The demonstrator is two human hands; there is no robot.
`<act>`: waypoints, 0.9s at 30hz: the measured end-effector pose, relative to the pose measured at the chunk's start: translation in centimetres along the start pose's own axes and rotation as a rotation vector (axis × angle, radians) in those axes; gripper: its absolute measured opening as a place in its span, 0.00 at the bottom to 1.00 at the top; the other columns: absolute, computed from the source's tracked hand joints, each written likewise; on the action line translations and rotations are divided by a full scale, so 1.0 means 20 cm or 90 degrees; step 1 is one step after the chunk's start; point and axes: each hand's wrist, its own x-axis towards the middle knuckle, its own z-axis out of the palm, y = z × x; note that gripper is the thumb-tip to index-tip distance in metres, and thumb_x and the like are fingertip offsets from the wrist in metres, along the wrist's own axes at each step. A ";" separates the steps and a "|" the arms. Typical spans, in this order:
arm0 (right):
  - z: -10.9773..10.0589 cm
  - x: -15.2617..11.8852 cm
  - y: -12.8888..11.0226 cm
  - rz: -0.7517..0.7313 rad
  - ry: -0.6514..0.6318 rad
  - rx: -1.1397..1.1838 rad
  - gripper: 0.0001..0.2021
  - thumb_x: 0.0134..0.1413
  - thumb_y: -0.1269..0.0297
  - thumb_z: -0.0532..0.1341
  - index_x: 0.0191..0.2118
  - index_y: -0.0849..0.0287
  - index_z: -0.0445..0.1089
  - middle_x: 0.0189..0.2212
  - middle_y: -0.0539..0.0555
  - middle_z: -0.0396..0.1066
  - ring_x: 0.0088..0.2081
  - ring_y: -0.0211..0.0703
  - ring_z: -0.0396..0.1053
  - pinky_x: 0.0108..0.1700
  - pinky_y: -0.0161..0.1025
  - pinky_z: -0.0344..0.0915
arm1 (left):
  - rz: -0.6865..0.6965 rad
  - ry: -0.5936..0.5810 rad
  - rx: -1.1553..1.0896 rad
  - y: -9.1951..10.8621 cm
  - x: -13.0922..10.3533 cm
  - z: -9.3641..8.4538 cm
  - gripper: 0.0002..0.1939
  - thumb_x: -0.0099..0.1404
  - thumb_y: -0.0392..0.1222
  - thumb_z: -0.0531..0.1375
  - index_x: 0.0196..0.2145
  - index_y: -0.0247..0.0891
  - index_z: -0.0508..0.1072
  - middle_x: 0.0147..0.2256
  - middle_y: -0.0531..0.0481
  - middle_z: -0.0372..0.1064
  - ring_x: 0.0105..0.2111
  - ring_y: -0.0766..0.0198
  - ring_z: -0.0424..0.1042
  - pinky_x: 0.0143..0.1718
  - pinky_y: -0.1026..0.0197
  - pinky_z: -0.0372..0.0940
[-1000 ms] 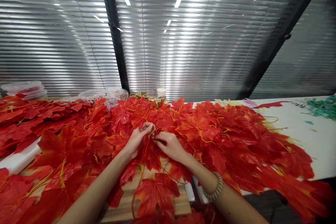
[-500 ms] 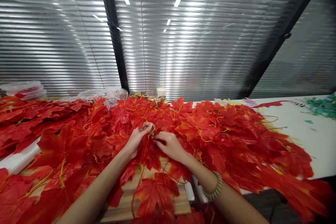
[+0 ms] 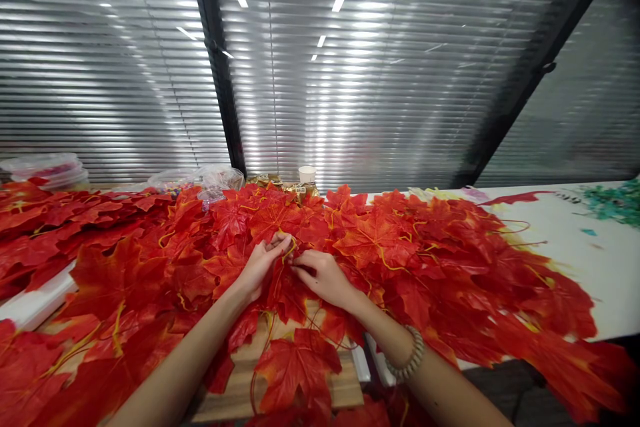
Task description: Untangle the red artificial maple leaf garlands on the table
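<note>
Red artificial maple leaves (image 3: 375, 238) with yellow stems cover most of the table. At the middle of the heap, my left hand (image 3: 261, 265) pinches a yellow leaf stem (image 3: 289, 250) between thumb and fingers. My right hand (image 3: 320, 275) is closed close beside it, its fingertips at the lower part of the same stem. A red leaf (image 3: 287, 297) hangs below the two hands. One more maple leaf (image 3: 299, 368) lies nearer to me on a wooden board (image 3: 245, 373). The exact grip of the fingertips is too small to make out.
Clear plastic tubs (image 3: 47, 172) stand at the back left, beside a clear bag (image 3: 220, 178). A white paper cup (image 3: 307, 175) and gold wrappers (image 3: 303, 192) sit at the back. Green scraps (image 3: 617, 202) lie on the white tabletop (image 3: 583, 253) at right. Blinds (image 3: 350, 80) rise behind.
</note>
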 end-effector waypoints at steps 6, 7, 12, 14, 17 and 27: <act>0.00 0.00 -0.01 -0.002 -0.005 0.000 0.07 0.56 0.73 0.57 0.35 0.61 0.72 0.31 0.54 0.72 0.34 0.39 0.68 0.38 0.34 0.63 | -0.003 0.004 0.007 0.01 -0.01 0.01 0.17 0.43 0.43 0.71 0.25 0.34 0.68 0.24 0.57 0.66 0.22 0.72 0.64 0.26 0.68 0.60; 0.00 0.00 -0.01 -0.003 -0.006 0.000 0.07 0.56 0.73 0.57 0.35 0.61 0.72 0.31 0.54 0.72 0.34 0.39 0.68 0.38 0.34 0.63 | -0.003 0.004 0.009 0.01 -0.01 0.01 0.17 0.42 0.43 0.71 0.25 0.34 0.68 0.24 0.57 0.66 0.22 0.71 0.64 0.26 0.68 0.60; -0.01 0.00 -0.01 -0.002 -0.009 -0.013 0.06 0.55 0.73 0.57 0.35 0.61 0.72 0.30 0.53 0.71 0.33 0.38 0.68 0.37 0.33 0.63 | -0.001 0.000 0.018 0.00 0.00 0.00 0.17 0.43 0.43 0.71 0.25 0.34 0.68 0.24 0.57 0.65 0.22 0.71 0.64 0.26 0.68 0.60; -0.01 0.00 -0.01 -0.001 -0.011 -0.014 0.06 0.56 0.73 0.57 0.35 0.61 0.72 0.30 0.53 0.71 0.33 0.38 0.67 0.37 0.33 0.63 | -0.003 -0.005 0.020 0.00 0.00 0.00 0.17 0.43 0.43 0.71 0.25 0.34 0.68 0.24 0.57 0.65 0.22 0.71 0.64 0.26 0.68 0.60; 0.00 0.00 0.00 -0.002 -0.012 -0.015 0.06 0.56 0.73 0.57 0.34 0.61 0.72 0.30 0.53 0.71 0.33 0.38 0.68 0.37 0.33 0.63 | -0.006 -0.003 0.026 0.00 0.00 0.00 0.17 0.43 0.43 0.71 0.26 0.34 0.68 0.24 0.57 0.66 0.23 0.71 0.64 0.26 0.68 0.60; 0.00 0.00 -0.01 -0.010 -0.012 -0.009 0.06 0.56 0.72 0.57 0.35 0.61 0.72 0.31 0.54 0.72 0.33 0.39 0.68 0.38 0.33 0.63 | -0.002 -0.033 0.043 0.00 0.00 -0.01 0.16 0.44 0.44 0.70 0.26 0.35 0.68 0.23 0.58 0.65 0.22 0.72 0.63 0.26 0.68 0.57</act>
